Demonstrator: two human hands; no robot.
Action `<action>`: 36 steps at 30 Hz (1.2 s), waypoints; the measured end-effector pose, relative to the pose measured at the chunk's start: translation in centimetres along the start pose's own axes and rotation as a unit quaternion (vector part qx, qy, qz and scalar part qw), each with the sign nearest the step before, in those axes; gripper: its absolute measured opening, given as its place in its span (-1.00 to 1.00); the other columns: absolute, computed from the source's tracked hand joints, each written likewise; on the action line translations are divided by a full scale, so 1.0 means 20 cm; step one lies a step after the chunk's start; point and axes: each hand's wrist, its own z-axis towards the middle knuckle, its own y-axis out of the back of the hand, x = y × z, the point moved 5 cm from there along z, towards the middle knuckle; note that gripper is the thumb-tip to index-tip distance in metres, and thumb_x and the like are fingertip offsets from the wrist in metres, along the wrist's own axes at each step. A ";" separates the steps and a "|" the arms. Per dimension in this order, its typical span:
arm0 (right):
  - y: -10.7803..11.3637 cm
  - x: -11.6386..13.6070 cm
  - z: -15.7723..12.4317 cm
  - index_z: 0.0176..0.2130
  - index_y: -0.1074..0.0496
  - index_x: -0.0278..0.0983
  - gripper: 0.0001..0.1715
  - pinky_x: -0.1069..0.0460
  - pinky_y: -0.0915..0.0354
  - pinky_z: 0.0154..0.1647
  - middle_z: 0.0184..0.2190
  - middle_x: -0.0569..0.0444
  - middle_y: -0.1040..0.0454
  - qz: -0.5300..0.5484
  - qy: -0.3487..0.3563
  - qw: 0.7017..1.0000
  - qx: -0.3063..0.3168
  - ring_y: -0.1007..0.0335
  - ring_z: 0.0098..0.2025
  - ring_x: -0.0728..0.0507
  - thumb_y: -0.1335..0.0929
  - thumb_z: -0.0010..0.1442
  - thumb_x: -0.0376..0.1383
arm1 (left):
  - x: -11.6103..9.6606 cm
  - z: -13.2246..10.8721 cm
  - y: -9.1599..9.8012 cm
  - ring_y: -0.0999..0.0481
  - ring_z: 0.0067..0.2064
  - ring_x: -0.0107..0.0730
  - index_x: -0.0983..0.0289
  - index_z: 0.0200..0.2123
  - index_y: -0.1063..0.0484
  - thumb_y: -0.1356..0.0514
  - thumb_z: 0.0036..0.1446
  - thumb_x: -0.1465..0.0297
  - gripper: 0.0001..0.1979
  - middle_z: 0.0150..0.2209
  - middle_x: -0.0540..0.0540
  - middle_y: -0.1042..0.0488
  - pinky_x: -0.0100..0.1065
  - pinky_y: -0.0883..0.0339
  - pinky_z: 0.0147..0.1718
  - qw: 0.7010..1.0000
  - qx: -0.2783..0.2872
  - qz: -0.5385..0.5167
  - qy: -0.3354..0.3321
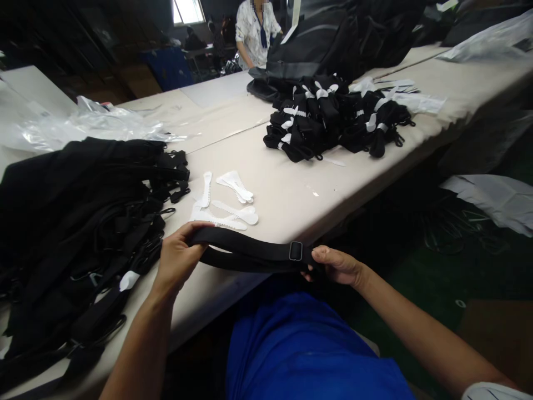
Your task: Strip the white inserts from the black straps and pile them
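Observation:
A folded black webbing strap [250, 248] with a rectangular metal slide buckle [296, 251] stretches between my two hands, over the table's front edge. My left hand [182, 251] is closed round the looped left end. My right hand [335, 264] pinches the other end beside the buckle; some of those fingers are hidden behind the strap. Just beyond my left hand lie several white toothed plastic ties [235, 214]. A heap of loose black straps [83, 222] is at my left. Farther back sits a pile of bundled black straps [320, 119] bound with white ties.
The pale-covered table [287, 189] runs diagonally to the far right. Clear plastic bags [95, 125] lie at back left, and black bags [320, 44] are stacked behind the bundles. Across the table stands a person [255, 33] in a patterned shirt. White sheeting [495, 197] is at right.

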 end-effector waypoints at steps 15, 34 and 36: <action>-0.13 0.00 0.12 -0.31 -0.53 -0.42 -0.48 0.16 -0.32 -0.62 -0.60 0.05 -0.50 -0.154 -0.034 0.987 0.039 -0.38 -0.63 0.01 -0.44 0.15 0.03 | -0.23 -0.11 -0.14 -0.63 -0.21 -0.15 0.26 -0.33 -0.52 -0.22 0.12 0.32 -0.86 -0.35 0.10 -0.62 -0.14 -0.49 -0.06 0.877 -0.023 -0.448 0.174; -0.29 0.43 -0.15 -0.43 -0.42 -0.38 -0.60 0.21 -0.17 -0.78 -0.68 0.11 -0.42 -0.091 0.127 0.987 0.046 -0.34 -0.72 0.01 -0.52 0.06 -0.11 | -0.02 -0.28 -0.14 -0.47 0.06 -0.14 0.12 -0.04 -0.54 -0.13 0.06 0.55 -0.58 -0.03 0.03 -0.56 -0.23 -0.30 0.05 0.975 0.195 -0.080 0.076; -0.34 0.52 -0.15 -0.41 -0.41 -0.38 -0.62 0.19 -0.24 -0.73 -0.62 0.04 -0.48 -0.086 0.174 0.979 0.060 -0.41 -0.65 -0.03 -0.50 0.09 -0.12 | -0.10 -0.36 -0.22 -0.37 0.19 -0.11 0.07 0.12 -0.42 -0.23 0.16 0.42 -0.56 0.14 0.04 -0.45 -0.19 -0.21 0.18 0.934 0.331 -0.119 0.056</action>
